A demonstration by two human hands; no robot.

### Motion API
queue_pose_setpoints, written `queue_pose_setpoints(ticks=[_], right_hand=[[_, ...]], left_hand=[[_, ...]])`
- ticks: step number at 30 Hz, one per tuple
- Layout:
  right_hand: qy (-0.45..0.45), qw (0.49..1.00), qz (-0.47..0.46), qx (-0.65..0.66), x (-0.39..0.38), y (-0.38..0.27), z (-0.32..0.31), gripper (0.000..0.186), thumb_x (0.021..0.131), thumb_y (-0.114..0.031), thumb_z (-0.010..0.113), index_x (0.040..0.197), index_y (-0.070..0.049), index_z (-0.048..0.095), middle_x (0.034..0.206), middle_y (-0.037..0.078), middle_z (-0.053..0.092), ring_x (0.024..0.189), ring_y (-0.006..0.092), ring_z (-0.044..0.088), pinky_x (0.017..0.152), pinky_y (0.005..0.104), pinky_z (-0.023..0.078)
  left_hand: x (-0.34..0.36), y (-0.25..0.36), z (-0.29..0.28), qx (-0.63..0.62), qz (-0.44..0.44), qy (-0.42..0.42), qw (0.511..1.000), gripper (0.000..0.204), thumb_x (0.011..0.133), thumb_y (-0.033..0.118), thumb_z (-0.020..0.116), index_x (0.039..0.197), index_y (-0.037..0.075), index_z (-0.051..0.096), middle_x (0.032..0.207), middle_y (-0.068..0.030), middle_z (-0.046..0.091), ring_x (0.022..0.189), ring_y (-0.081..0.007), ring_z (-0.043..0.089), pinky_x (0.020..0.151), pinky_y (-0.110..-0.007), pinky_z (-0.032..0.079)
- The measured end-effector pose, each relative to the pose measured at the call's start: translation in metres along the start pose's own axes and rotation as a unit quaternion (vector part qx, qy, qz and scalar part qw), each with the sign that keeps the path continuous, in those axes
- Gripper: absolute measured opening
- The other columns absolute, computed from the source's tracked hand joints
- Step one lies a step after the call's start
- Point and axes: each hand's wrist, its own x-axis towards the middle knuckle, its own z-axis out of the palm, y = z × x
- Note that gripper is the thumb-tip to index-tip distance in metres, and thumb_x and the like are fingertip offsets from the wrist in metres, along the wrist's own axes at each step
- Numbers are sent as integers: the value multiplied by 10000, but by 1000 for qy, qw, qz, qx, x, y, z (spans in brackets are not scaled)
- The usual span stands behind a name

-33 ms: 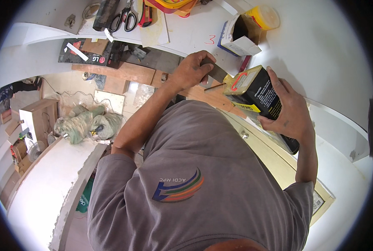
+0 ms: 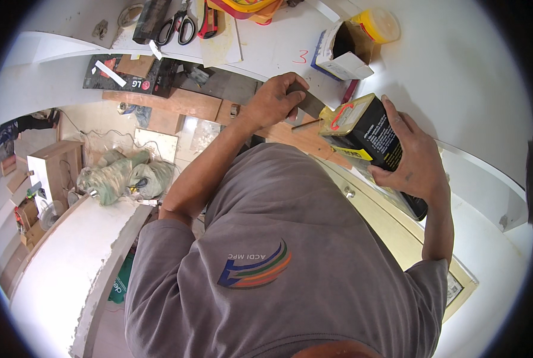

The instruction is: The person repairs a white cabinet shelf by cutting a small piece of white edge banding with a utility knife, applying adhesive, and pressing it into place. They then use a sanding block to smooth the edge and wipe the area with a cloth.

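White counter (image 2: pixel 266 51) runs along the far side of a cluttered room, with wooden boards (image 2: pixel 177 102) below its near edge and clear plastic bundles (image 2: pixel 114 179) heaped on the floor to the left. Scissors (image 2: pixel 186 28) and a red cutter (image 2: pixel 207 25) lie side by side toward the back of the counter, apparently put there to be out of the way yet reachable. Farther right, an open box (image 2: pixel 349 64) sits just beside a yellow tub (image 2: pixel 381 26).

Nearer the person, a black can (image 2: pixel 374 134) with a yellow top is held in front of the counter, tilted so that its top faces leftward. Their right hand (image 2: pixel 414 156) is spread wide around its side, thumb toward the near face and fingers along the far one, seemingly to steady it at that slant; whether its base rests on anything cannot be told.

Their left hand (image 2: pixel 281 98) pinches a flat grey strip (image 2: pixel 308 102) between thumb and fingers. The strip's far end meets the can's yellow top edge, and the tilt probably makes that edge easier to reach. Whether the tip goes inside is unclear.
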Motion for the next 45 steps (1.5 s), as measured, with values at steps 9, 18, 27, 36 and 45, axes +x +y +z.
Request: queue_pose_setpoints(ticks=[9,18,27,36,45], right_hand=[[-12,1000,16,-15,2,-3,-2,1183,615,-321,870,1648,-129,325,1303,198,646,1073,352,723,1005,437,591],[-18,999,17,-22,3,-5,-3,1183,619,-321,864,1650,-124,319,1308,197,645,1076,349,723,1007,433,592],[-15,1000,12,-18,2,-3,-3,1190,612,-321,868,1649,-116,321,1288,202,651,1067,355,723,1005,434,590],[-19,999,19,-24,2,-4,-4,1190,605,-319,866,1646,-118,327,1295,202,647,1070,356,721,1010,441,589],[-32,998,31,-35,3,-6,-6,1197,609,-323,872,1649,-121,317,1305,198,639,1099,353,708,1023,444,583]], left_hand=[[4,-8,0,-8,8,-1,1000,207,1024,97,609,1193,-22,608,713,1,592,567,-79,562,530,-267,437],[2,-5,0,-6,3,-3,1000,214,1023,99,610,1198,-24,606,695,-1,591,564,-76,561,531,-269,432],[2,-3,3,13,7,4,1000,188,1015,75,598,1156,-49,605,737,-47,607,563,-123,596,568,-321,471],[2,-5,6,-3,9,1,1000,189,1018,66,592,1164,-54,598,737,-49,612,563,-116,597,573,-316,480],[-1,1,9,0,20,3,1000,196,1019,83,607,1177,-33,608,749,-2,583,575,-82,568,540,-271,440]])
